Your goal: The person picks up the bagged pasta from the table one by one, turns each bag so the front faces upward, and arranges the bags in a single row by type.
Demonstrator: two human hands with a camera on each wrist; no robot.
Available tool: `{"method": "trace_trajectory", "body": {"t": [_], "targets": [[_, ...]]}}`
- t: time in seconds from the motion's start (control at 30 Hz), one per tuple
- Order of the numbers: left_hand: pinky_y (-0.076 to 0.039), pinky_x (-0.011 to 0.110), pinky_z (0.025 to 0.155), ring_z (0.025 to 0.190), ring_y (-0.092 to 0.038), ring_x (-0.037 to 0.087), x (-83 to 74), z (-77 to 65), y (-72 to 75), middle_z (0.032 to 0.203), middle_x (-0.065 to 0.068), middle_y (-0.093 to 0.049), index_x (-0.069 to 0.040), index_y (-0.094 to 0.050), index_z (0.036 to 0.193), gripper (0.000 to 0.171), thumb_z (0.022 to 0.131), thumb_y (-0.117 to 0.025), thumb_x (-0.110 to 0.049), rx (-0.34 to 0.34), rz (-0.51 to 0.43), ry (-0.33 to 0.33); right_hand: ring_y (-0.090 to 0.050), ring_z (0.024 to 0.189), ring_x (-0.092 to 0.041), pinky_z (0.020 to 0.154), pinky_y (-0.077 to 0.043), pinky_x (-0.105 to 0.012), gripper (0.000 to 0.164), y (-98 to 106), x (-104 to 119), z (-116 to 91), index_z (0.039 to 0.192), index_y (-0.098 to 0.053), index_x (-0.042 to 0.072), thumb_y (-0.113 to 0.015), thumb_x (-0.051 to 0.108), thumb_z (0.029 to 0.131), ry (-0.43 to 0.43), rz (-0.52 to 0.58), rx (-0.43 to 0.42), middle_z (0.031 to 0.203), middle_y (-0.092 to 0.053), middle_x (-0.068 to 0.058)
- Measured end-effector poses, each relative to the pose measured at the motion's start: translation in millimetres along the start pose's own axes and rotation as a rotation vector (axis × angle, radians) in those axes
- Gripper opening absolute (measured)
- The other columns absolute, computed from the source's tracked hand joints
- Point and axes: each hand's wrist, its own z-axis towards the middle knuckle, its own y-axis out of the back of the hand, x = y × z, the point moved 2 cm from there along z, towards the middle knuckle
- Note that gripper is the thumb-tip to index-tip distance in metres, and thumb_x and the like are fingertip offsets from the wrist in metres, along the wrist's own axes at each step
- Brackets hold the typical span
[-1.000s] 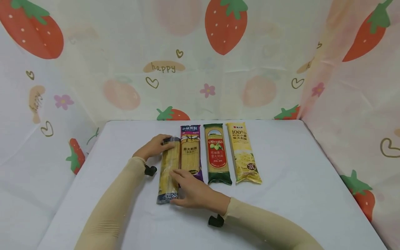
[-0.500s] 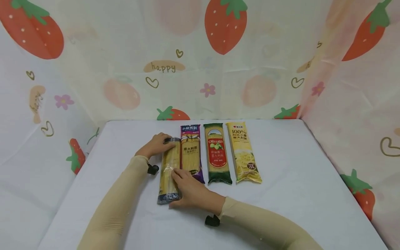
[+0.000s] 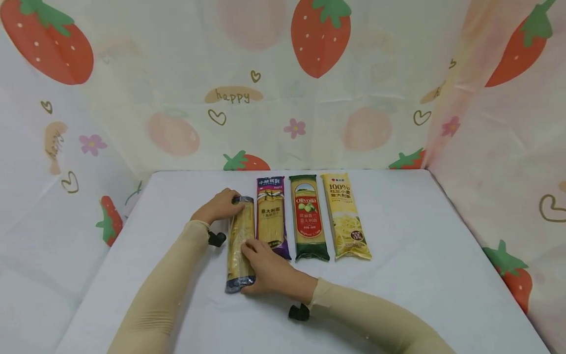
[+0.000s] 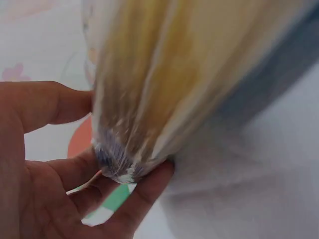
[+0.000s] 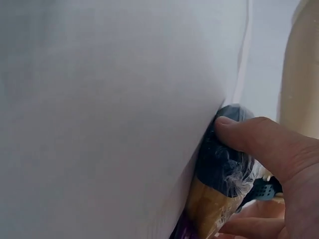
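Observation:
A clear-wrapped packet of pasta (image 3: 241, 226) with dark blue ends lies lengthwise at the left of a row of packets. My left hand (image 3: 219, 205) holds its far end. In the left wrist view, the thumb is on one side of the packet and fingers are under its crumpled tip. My right hand (image 3: 276, 271) grips the near end from the right; in the right wrist view, the thumb (image 5: 249, 137) presses on the dark blue end. Just right of it lies a purple pasta packet (image 3: 270, 216), its lower part partly behind my right hand.
A green and red Olivoila spaghetti packet (image 3: 308, 216) and a yellow pasta packet (image 3: 346, 216) lie farther right, side by side with small gaps. All rest on a white-covered table (image 3: 420, 275). Strawberry-printed cloth (image 3: 376, 88) encloses the back and sides.
The packet between my hands has tilted slightly and looks narrower. Its near end has come a little toward me, and the gap to the purple packet has widened slightly.

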Motion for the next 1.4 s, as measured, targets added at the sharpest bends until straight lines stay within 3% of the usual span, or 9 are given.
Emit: {"method": "trace_trajectory", "body": {"t": [0.23, 0.4, 0.6, 0.7, 0.97, 1.17, 1.4], "targets": [[-0.042, 0.059, 0.118, 0.142, -0.050, 0.046, 6.1, -2.1, 9.0, 0.151, 0.030, -0.056, 0.007, -0.057, 0.147, 0.057, 0.102, -0.042, -0.025, 0.006, -0.077, 0.009, -0.042, 0.152, -0.026, 0.121, -0.043, -0.034, 0.105, 4, -8, -5, 0.163, -0.045, 0.005, -0.096, 0.045, 0.080, 0.049, 0.080, -0.023, 0.166, -0.042, -0.013], [-0.045, 0.059, 0.115, 0.139, -0.053, 0.044, 8.2, -5.2, 15.3, 0.151, 0.029, -0.056, 0.005, -0.057, 0.148, 0.058, 0.098, -0.041, -0.018, 0.009, -0.113, 0.029, -0.037, 0.157, -0.031, 0.122, -0.041, -0.038, 0.102, 7, -10, -8, 0.164, -0.045, 0.007, -0.095, 0.042, 0.082, 0.065, 0.132, -0.034, 0.173, -0.034, -0.017], [-0.047, 0.058, 0.112, 0.130, -0.056, 0.041, 5.1, -6.4, 24.8, 0.150, 0.030, -0.056, 0.006, -0.057, 0.148, 0.060, 0.092, -0.041, -0.008, 0.002, -0.192, 0.017, -0.038, 0.156, -0.032, 0.123, -0.040, -0.037, 0.098, 12, -14, -12, 0.163, -0.046, 0.006, -0.095, 0.037, 0.084, 0.085, 0.193, -0.077, 0.172, -0.035, -0.017], [-0.047, 0.055, 0.110, 0.127, -0.056, 0.039, 5.5, -5.4, 25.4, 0.150, 0.030, -0.055, 0.005, -0.057, 0.148, 0.058, 0.093, -0.044, -0.006, -0.014, -0.267, -0.002, -0.037, 0.157, -0.033, 0.123, -0.040, -0.039, 0.098, 15, -17, -14, 0.163, -0.045, 0.005, -0.095, 0.034, 0.084, 0.079, 0.225, -0.083, 0.172, -0.034, -0.017], [-0.042, 0.053, 0.118, 0.142, -0.050, 0.038, 11.0, -2.7, 19.5, 0.154, 0.026, -0.054, 0.003, -0.054, 0.152, 0.048, 0.105, -0.053, -0.002, -0.040, -0.551, -0.056, -0.032, 0.160, -0.032, 0.125, -0.037, -0.044, 0.097, 23, -26, -19, 0.165, -0.042, 0.007, -0.094, 0.028, 0.086, 0.064, 0.339, -0.104, 0.175, -0.030, -0.011], [-0.041, 0.052, 0.120, 0.140, -0.050, 0.035, 16.5, 1.6, 15.6, 0.158, 0.026, -0.049, 0.004, -0.047, 0.157, 0.054, 0.106, -0.062, -0.006, -0.038, -0.728, -0.083, -0.030, 0.160, -0.031, 0.125, -0.037, -0.042, 0.097, 27, -34, -23, 0.165, -0.041, 0.009, -0.094, 0.027, 0.086, 0.085, 0.418, -0.128, 0.176, -0.028, -0.009], [-0.037, 0.046, 0.123, 0.134, -0.053, 0.025, 17.1, 6.6, 9.8, 0.167, 0.026, -0.036, 0.006, -0.034, 0.164, 0.060, 0.109, -0.057, 0.002, 0.002, -0.897, -0.068, -0.031, 0.160, -0.028, 0.120, -0.044, -0.037, 0.094, 33, -42, -28, 0.166, -0.039, 0.007, -0.091, 0.018, 0.088, 0.137, 0.559, -0.157, 0.177, -0.027, -0.008]]}}
